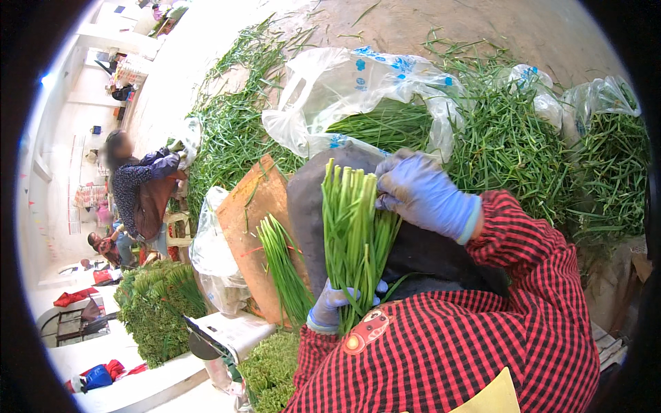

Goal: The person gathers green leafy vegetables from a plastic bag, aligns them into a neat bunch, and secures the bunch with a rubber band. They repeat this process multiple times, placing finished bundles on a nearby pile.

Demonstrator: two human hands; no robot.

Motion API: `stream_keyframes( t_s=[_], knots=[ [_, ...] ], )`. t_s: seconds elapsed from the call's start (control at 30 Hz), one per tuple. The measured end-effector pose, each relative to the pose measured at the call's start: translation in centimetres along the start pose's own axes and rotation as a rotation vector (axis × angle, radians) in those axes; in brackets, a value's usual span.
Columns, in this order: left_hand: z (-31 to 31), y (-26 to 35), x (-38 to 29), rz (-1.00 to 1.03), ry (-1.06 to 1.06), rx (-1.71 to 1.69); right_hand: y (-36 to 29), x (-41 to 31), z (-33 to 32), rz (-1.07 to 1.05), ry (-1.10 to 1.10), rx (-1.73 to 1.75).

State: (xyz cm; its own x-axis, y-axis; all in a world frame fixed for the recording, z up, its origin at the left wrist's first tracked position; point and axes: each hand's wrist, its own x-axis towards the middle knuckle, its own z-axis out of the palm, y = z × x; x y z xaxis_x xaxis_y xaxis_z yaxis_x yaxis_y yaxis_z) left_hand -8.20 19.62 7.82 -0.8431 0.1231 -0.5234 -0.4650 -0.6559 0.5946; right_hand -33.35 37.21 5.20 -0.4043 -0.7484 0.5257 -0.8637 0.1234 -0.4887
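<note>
A thick bunch of green chive-like stalks [356,232] stands nearly upright over my lap, its pale cut ends at the top. My left hand [335,305], in a blue glove, is wrapped around the bunch low down, close to my checked clothing. At the upper right edge of the bunch, my gloved right hand [426,191] has its fingers curled against the stalks near the cut ends. What lies between those fingertips is hidden. A dark apron [315,206] covers my lap behind the bunch. Left of it, a smaller bundle of stalks [284,268] rests on a brown board [258,201].
An open plastic bag [330,77] with more stalks [387,124] lies beyond my lap. Loose green leaves [516,139] are heaped to the right and left. Stacked bundles [160,310] stand at left, others [273,366] beside me. A person [144,186] works at far left.
</note>
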Motion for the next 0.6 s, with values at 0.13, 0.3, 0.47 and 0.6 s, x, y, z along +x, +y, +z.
stream_keyframes(
  t_s=[0.13,0.3,0.47,0.6],
  knots=[
    [-0.7,-0.2,0.2,0.023,-0.008,0.058,3.0,0.3,0.3,0.084,0.088,-0.754],
    [0.0,0.1,-0.5,0.002,0.084,0.032,4.9,2.0,-8.7,0.391,0.194,-0.662],
    [1.4,1.0,-0.5,-0.001,0.148,-0.011,-6.5,-0.3,-4.0,0.522,-0.342,0.586],
    [1.0,0.9,-0.9,0.016,0.137,0.024,-8.9,-0.4,0.1,0.671,-0.365,0.617]
  ],
)
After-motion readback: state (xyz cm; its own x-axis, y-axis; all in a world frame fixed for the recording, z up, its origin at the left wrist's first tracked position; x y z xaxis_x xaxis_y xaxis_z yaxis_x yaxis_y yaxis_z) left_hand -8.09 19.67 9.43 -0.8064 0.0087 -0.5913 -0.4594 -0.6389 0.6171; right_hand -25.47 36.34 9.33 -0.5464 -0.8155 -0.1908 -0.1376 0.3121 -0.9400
